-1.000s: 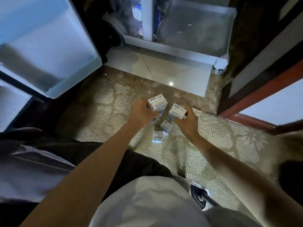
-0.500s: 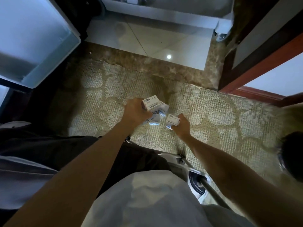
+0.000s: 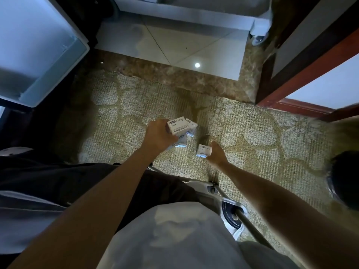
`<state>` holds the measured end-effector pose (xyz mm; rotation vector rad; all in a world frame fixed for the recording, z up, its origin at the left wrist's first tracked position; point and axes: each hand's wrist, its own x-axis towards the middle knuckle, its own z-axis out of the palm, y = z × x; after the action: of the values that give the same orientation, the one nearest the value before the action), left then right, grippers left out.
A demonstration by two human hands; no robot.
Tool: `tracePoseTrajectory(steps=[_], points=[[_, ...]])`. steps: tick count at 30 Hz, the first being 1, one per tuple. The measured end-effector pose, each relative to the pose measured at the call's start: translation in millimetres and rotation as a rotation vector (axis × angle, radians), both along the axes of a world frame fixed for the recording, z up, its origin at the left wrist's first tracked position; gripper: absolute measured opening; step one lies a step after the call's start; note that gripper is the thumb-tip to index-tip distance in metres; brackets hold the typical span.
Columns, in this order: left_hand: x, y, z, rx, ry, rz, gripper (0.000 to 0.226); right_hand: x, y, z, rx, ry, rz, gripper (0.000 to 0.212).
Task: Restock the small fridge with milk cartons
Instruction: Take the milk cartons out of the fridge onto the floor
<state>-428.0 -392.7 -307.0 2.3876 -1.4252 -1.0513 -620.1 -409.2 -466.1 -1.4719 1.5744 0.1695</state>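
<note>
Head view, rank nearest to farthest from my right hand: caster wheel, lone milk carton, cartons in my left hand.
1. lone milk carton, at the right hand.
2. stacked cartons, in the left hand.
3. caster wheel, far upper right.

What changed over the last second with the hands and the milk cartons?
Left hand went from gripping one carton to holding a bunch of cartons, about three. Right hand drew back toward the person and now grips a single carton. The two loose ones no longer lie on the carpet. Unchanged: both hands low over the carpet, open fridge door at upper left.
</note>
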Motion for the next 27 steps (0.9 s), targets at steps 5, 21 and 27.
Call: tracePoseTrajectory(steps=[5, 21, 27], points=[[0.6, -2.4, 2.8, 0.001, -0.031, -0.037, 0.033, 15.7, -35.6, 68.2, -0.071, -0.151, -0.074, 0.045], [-15.6, -27.2, 18.3, -0.175, -0.07, -0.145, 0.022, 48.6, -67.2, 157.2, -0.342, -0.343, 0.453, 0.029], [-18.7, -40.3, 18.7, -0.147, 0.009, -0.076, 0.018, 18.5, -79.9, 130.6, -0.37, -0.172, 0.266, 0.036]])
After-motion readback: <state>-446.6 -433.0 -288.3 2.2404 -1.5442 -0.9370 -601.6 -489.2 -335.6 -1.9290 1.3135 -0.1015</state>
